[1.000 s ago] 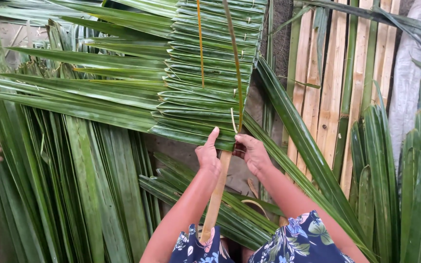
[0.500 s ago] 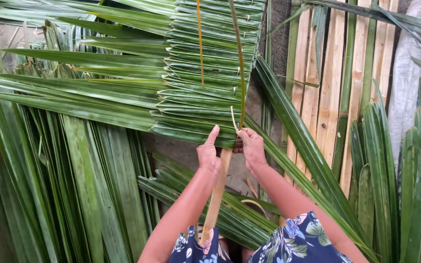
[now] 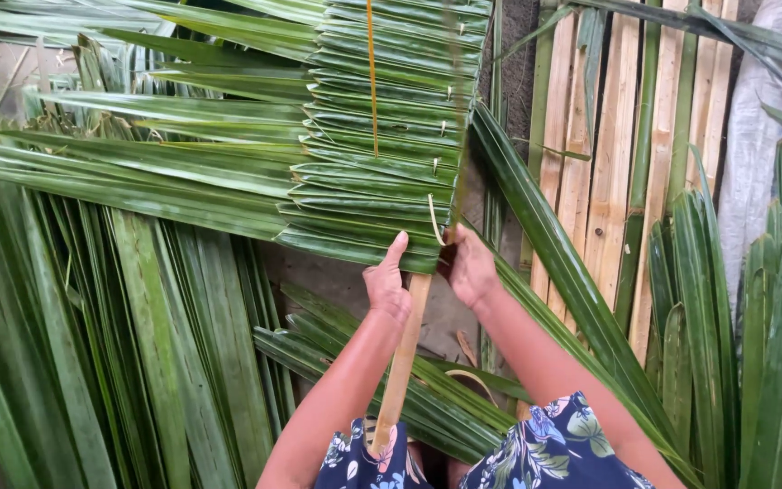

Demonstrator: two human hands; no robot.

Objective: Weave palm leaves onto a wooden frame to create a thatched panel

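Head view, bamboo slat wall (image 3: 613,163), palm leaves (image 3: 138,299) heaped on ground.

We hold the panel of folded green palm leaves (image 3: 364,154) in front of us, its pale wooden centre stick (image 3: 402,362) running down between our left hand (image 3: 387,285) and right hand (image 3: 471,267). Loose long green palm fronds (image 3: 138,335) lie below and to the left; upright pale bamboo slats (image 3: 613,163) stand behind on the right.
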